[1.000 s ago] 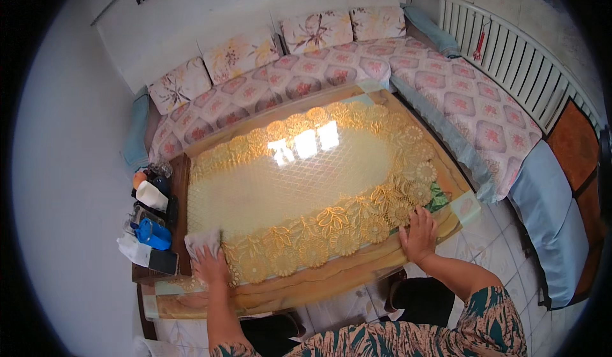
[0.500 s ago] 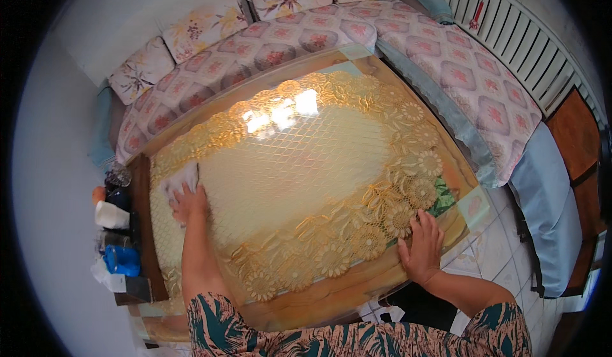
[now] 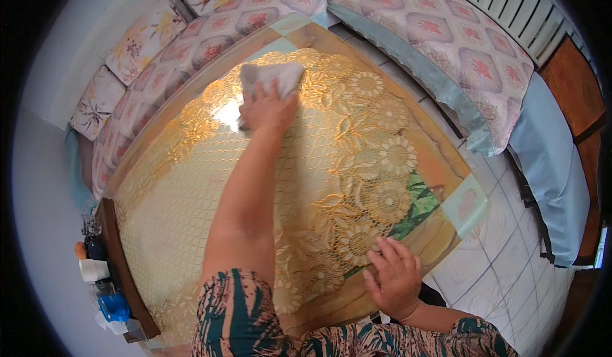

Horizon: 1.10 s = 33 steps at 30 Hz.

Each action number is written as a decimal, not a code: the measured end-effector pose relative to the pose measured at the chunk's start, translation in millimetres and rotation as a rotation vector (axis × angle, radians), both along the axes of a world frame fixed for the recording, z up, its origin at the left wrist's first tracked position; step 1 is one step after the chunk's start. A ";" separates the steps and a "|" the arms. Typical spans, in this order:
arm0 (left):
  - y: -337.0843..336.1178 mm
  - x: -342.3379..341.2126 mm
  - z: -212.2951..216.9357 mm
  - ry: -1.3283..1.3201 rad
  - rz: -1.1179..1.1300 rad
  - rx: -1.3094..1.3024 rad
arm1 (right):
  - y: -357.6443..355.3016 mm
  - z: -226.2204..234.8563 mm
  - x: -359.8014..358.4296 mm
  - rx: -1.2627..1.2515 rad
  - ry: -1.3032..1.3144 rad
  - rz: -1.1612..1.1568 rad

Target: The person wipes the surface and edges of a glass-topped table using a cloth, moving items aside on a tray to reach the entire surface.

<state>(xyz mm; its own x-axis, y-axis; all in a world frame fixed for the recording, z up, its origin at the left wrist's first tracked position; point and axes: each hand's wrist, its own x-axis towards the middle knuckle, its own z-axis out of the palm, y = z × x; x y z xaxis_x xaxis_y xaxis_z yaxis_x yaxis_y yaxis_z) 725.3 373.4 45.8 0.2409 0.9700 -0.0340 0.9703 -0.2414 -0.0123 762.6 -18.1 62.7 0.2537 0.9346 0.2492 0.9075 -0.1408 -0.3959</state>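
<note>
Cloth, white and crumpled, lies near the table's far edge, left hand pressed flat on it, grip closed over it. Right hand rests open, fingers spread, on the near edge. Blue container and white cup sit beside the table's left edge; contents unclear.

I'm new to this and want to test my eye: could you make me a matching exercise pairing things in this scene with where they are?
Things:
1. white cloth
2. right hand
3. blue container
4. floral cushions

Places:
A. flat on the table's near edge
B. under the left hand, at the table's far side
C. along the bench seat beyond the table
D. on the small side stand at the left

Pairs: 1-B, 2-A, 3-D, 4-C
</note>
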 end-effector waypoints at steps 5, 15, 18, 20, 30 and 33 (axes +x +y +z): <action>-97.6 113.7 5.6 -0.073 -0.530 0.094 | -2.5 -0.7 5.4 0.097 0.099 0.001; -263.8 71.7 5.3 -0.460 -1.060 0.066 | -15.8 -11.1 4.4 0.358 0.149 0.046; -278.2 39.0 8.0 -0.434 -1.022 0.045 | -20.9 -16.0 6.1 0.363 0.115 0.098; -277.1 3.5 4.7 -0.358 -0.905 0.026 | -16.0 -19.5 2.6 0.416 0.062 0.114; -291.7 -294.5 -16.0 -0.236 -0.227 0.095 | -24.8 -14.1 -6.1 0.463 0.084 0.113; -319.2 -388.9 -17.4 -0.247 -0.023 0.130 | -56.1 -16.6 -7.2 0.466 0.130 0.124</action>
